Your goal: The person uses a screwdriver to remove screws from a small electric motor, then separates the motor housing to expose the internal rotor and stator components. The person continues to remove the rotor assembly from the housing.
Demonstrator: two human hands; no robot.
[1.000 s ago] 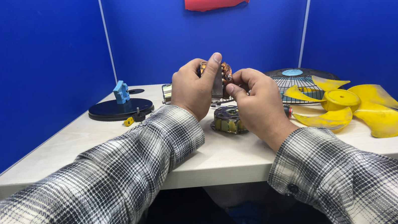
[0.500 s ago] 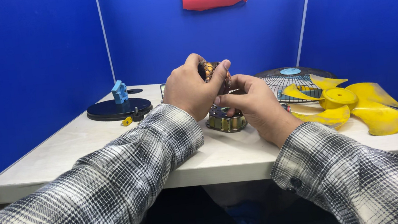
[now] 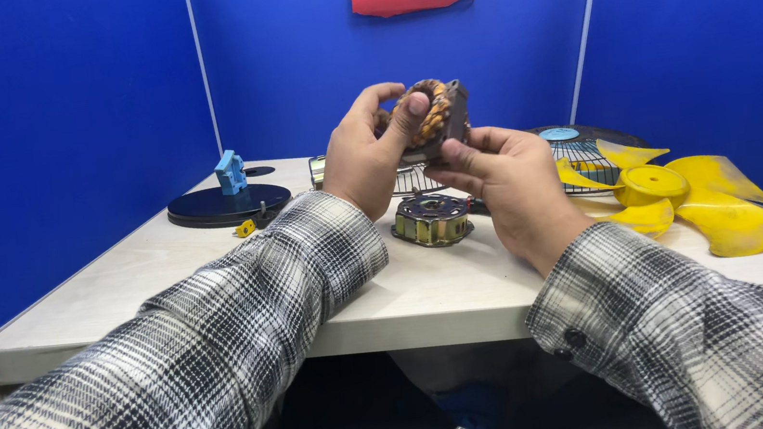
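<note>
We hold a motor stator (image 3: 433,119), a ring of copper-coloured windings in a dark frame, lifted above the middle of the desk (image 3: 217,293). Our left hand (image 3: 369,153) curls around its left side, thumb pressed on the windings, fingers hooked over the top. Our right hand (image 3: 508,179) pinches its lower right edge between thumb and fingertips. Below, a round metal motor part (image 3: 432,219) lies on the desk. A yellow fan blade (image 3: 680,192) rests at the right edge, overlapping a wire fan guard (image 3: 577,147); a black round base (image 3: 227,204) sits near the far left corner.

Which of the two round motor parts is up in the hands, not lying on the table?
The copper-wound motor part, held by both the left hand and right hand; the brass-coloured motor part lies on the table.
</note>
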